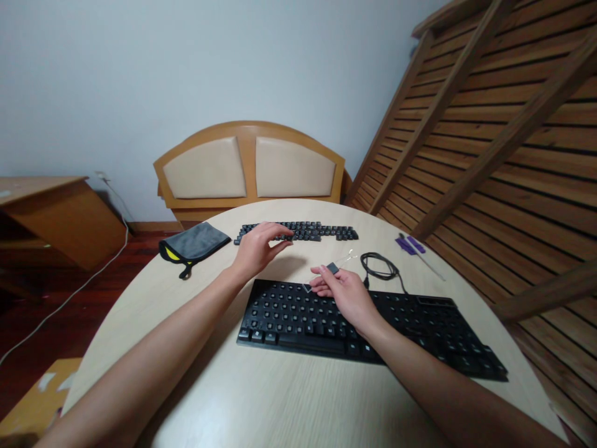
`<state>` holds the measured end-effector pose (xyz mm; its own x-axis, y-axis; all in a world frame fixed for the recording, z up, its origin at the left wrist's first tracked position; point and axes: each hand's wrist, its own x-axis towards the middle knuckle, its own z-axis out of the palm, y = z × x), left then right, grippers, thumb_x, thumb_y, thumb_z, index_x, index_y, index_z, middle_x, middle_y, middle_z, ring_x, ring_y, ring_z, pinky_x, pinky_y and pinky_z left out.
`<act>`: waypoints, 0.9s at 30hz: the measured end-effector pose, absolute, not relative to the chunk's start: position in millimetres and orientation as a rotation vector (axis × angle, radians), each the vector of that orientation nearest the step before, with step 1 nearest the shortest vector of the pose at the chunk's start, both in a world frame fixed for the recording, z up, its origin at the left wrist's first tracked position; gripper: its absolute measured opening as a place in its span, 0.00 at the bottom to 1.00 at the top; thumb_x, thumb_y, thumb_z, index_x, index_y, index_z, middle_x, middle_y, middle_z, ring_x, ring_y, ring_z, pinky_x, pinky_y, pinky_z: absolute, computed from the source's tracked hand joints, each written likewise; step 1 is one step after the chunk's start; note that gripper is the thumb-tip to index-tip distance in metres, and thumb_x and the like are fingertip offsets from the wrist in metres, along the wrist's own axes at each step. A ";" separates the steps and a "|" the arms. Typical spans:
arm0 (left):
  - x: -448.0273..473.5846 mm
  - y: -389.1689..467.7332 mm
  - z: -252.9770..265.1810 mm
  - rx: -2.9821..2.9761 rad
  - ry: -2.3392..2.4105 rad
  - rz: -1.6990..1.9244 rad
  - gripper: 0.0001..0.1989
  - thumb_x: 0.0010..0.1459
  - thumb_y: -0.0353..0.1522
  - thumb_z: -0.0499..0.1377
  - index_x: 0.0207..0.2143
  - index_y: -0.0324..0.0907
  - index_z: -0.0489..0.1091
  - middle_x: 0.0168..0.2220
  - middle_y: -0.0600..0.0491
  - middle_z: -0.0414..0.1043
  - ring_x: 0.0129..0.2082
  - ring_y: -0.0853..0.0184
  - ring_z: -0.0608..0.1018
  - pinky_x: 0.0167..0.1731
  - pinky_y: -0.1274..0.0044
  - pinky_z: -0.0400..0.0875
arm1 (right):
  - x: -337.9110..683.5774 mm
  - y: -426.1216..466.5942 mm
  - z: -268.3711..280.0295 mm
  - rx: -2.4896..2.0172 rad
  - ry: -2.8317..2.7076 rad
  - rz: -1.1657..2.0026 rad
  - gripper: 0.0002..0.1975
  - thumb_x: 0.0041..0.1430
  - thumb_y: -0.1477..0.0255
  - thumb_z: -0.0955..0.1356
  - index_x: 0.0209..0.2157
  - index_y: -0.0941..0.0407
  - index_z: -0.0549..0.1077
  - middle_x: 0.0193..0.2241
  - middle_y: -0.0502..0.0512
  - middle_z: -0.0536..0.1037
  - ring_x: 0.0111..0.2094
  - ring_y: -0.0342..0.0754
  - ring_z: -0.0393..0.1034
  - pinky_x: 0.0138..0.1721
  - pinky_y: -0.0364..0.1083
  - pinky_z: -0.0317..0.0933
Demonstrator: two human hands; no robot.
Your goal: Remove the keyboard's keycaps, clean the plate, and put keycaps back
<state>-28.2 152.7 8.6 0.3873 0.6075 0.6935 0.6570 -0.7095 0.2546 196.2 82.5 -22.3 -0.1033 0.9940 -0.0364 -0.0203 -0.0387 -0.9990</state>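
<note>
A keycap puller (332, 267) with a dark handle and thin wire ends is held in the closed fingers of my right hand (342, 291). This hand is over the upper part of a black keyboard (321, 339), which lies on the table with many keycaps off and bare switches showing. My left hand (261, 249) hovers beyond the keyboard's upper left, close to the rows of loose black keycaps (303, 231). A gap shows between its thumb and fingers, and I see nothing in it. Part of the keycap rows is hidden behind that hand.
On the round table (224, 379), a grey cloth (198, 241) with yellow lining lies at left. A black cable (380, 274) is coiled behind the keyboard. Purple items (410, 245) and a thin brush-like tool (433, 267) lie at right. A slatted wooden frame (494, 155) leans beyond.
</note>
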 end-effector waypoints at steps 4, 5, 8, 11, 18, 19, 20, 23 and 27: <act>-49.0 179.3 -23.1 -2.342 -1.413 -1.093 0.08 0.61 0.32 0.64 0.44 0.44 0.77 0.41 0.49 0.79 0.43 0.60 0.77 0.41 0.72 0.73 | 195.8 82.2 -22.5 -1.165 -1.264 1.318 0.25 0.56 0.51 0.71 0.38 0.61 0.80 0.30 0.60 0.83 0.30 0.46 0.78 0.34 0.44 0.72; -53.0 183.8 -29.9 -2.328 -1.434 -1.082 0.08 0.61 0.32 0.64 0.44 0.44 0.78 0.41 0.49 0.79 0.43 0.59 0.77 0.40 0.72 0.74 | 195.8 82.2 -22.9 -1.164 -1.269 1.314 0.25 0.56 0.51 0.71 0.38 0.61 0.80 0.30 0.60 0.83 0.30 0.46 0.78 0.34 0.45 0.72; -60.2 193.0 -43.3 -2.316 -1.474 -1.036 0.07 0.61 0.32 0.63 0.42 0.45 0.78 0.41 0.48 0.79 0.45 0.57 0.76 0.42 0.70 0.74 | 195.6 82.5 -24.2 -1.159 -1.286 1.308 0.25 0.56 0.51 0.71 0.37 0.61 0.80 0.30 0.60 0.83 0.30 0.46 0.78 0.34 0.45 0.72; -62.3 198.6 -48.4 -2.320 -1.498 -0.982 0.06 0.60 0.31 0.63 0.40 0.45 0.78 0.43 0.49 0.79 0.48 0.56 0.73 0.48 0.66 0.71 | 195.6 82.9 -25.2 -1.155 -1.290 1.307 0.26 0.56 0.50 0.71 0.38 0.61 0.80 0.30 0.60 0.83 0.29 0.46 0.78 0.34 0.45 0.72; -63.6 203.8 -52.0 -2.282 -1.597 -0.881 0.07 0.57 0.30 0.64 0.39 0.45 0.79 0.44 0.49 0.78 0.49 0.54 0.70 0.50 0.64 0.69 | 195.6 81.7 -23.7 -1.152 -1.306 1.313 0.28 0.54 0.48 0.71 0.38 0.61 0.80 0.30 0.60 0.83 0.30 0.47 0.78 0.35 0.46 0.72; -63.7 204.0 -52.1 -2.278 -1.607 -0.872 0.07 0.57 0.30 0.64 0.39 0.45 0.79 0.43 0.49 0.79 0.49 0.53 0.70 0.49 0.64 0.69 | 195.6 81.5 -23.5 -1.152 -1.310 1.310 0.28 0.54 0.48 0.71 0.38 0.61 0.80 0.30 0.60 0.83 0.30 0.47 0.78 0.35 0.46 0.72; -63.8 204.0 -52.3 -2.274 -1.613 -0.865 0.06 0.57 0.30 0.64 0.38 0.45 0.79 0.42 0.49 0.79 0.49 0.53 0.70 0.49 0.64 0.69 | 195.6 81.4 -23.3 -1.152 -1.315 1.308 0.28 0.54 0.48 0.70 0.38 0.61 0.80 0.30 0.60 0.83 0.30 0.47 0.78 0.35 0.47 0.72; -64.2 203.7 -52.4 -2.270 -1.618 -0.844 0.06 0.57 0.30 0.64 0.38 0.44 0.80 0.42 0.48 0.79 0.49 0.52 0.70 0.49 0.64 0.69 | 195.6 81.4 -22.9 -1.153 -1.326 1.305 0.28 0.55 0.48 0.70 0.38 0.61 0.80 0.31 0.60 0.83 0.31 0.48 0.78 0.36 0.47 0.72; -64.5 202.8 -52.0 -2.268 -1.612 -0.830 0.07 0.58 0.30 0.62 0.39 0.44 0.80 0.42 0.48 0.80 0.49 0.51 0.70 0.50 0.63 0.69 | 195.4 81.0 -22.1 -1.155 -1.331 1.302 0.28 0.55 0.48 0.70 0.38 0.61 0.80 0.31 0.60 0.83 0.31 0.48 0.78 0.36 0.47 0.72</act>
